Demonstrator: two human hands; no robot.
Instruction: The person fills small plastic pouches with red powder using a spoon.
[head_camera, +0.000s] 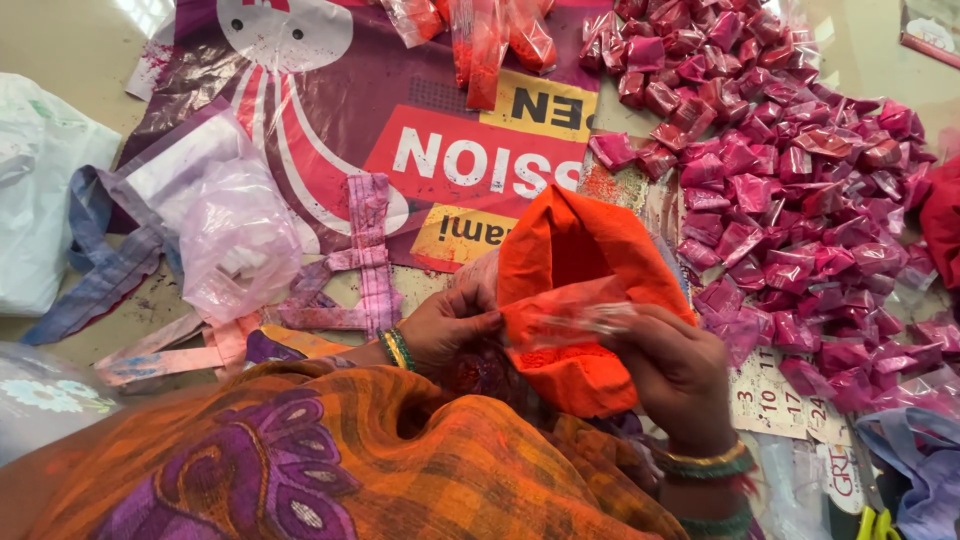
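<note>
My left hand (452, 325) pinches the left edge of a small clear plastic packet (570, 318) holding orange powder. My right hand (678, 368) grips the packet's right end. Both hands hold it in front of a large bag of orange powder (575, 250) that stands open-topped between them, low in the middle of the view. Green and gold bangles show on both wrists.
A big heap of small pink powder packets (790, 190) covers the right side. Several red-orange packets (485, 40) lie at the top. A purple printed banner (400, 130) lies underneath. Crumpled clear plastic bags (235, 235) and cloth strips (365, 265) lie left. Orange patterned cloth (300, 460) fills the foreground.
</note>
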